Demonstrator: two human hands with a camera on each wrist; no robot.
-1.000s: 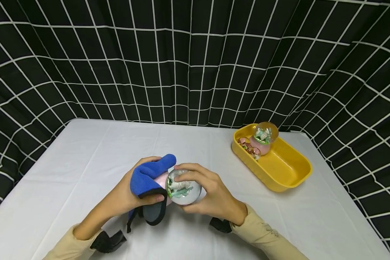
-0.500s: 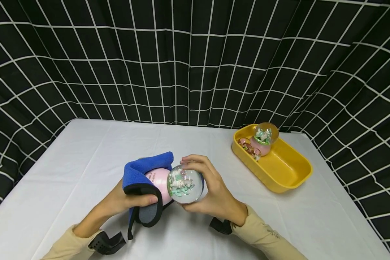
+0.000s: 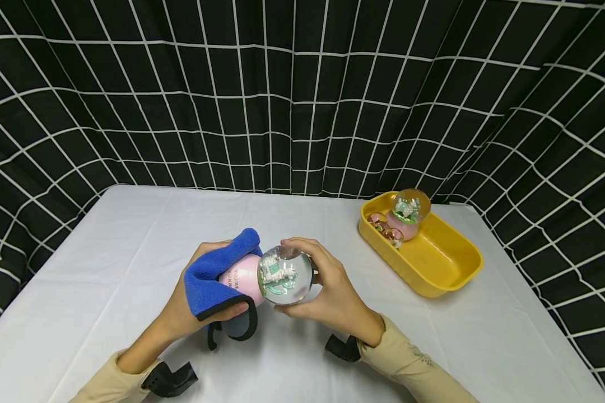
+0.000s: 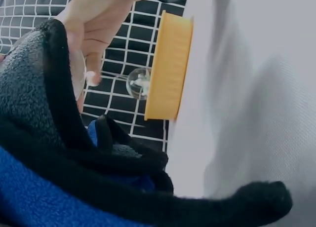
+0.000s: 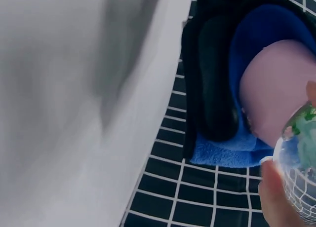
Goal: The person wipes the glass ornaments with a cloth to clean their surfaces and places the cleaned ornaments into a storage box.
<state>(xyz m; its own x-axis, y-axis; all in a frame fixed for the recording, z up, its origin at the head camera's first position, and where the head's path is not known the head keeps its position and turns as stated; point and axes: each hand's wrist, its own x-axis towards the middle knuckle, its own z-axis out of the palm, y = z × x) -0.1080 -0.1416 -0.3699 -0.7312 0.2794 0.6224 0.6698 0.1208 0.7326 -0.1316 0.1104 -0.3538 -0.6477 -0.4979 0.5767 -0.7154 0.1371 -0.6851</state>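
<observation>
A snow globe (image 3: 285, 275) with a pink base lies on its side between the two hands, above the white table. My right hand (image 3: 327, 285) grips its clear glass ball, thumb below and fingers over the top. A blue cloth (image 3: 212, 285) with black edging and a grey underside wraps the pink base (image 5: 276, 89), and my left hand (image 3: 184, 305) holds the base through it. White and mint figures show inside the ball. In the left wrist view the cloth (image 4: 29, 187) hides most of the globe.
A yellow tub (image 3: 446, 260) stands at the right rear of the white-covered table (image 3: 131, 246). Inside it are another pink-based snow globe (image 3: 408, 210) and some small glass-topped items (image 3: 385, 229). A black curtain with white grid lines (image 3: 292, 112) rises behind.
The cloth has shifted from near the glass ball back over the pink base, so more of the base and its lettering shows. The globe has turned and risen slightly in both hands.
</observation>
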